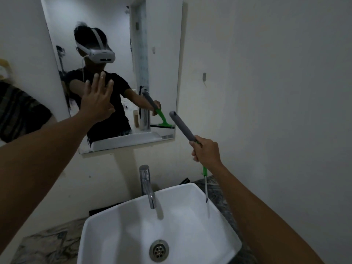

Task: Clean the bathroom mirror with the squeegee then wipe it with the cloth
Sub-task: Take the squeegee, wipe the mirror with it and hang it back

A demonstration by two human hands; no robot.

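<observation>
A rectangular mirror (162,54) hangs on the wall above the sink. My left hand (98,100) lies flat against its lower left part, fingers spread. My right hand (206,150) is closed around a squeegee (182,125) with a grey handle and green neck, held to the right of the mirror's lower corner. The grey handle end points up toward the mirror, and the blade end hangs down over the sink's right rim. The mirror reflects the green squeegee head. No cloth is visible that I can tell for certain.
A white square sink (133,221) with a chrome tap (147,185) stands below, on a marbled counter (43,244). A dark item (99,210) lies behind the sink's left corner. A small hook (204,77) sticks from the wall on the right.
</observation>
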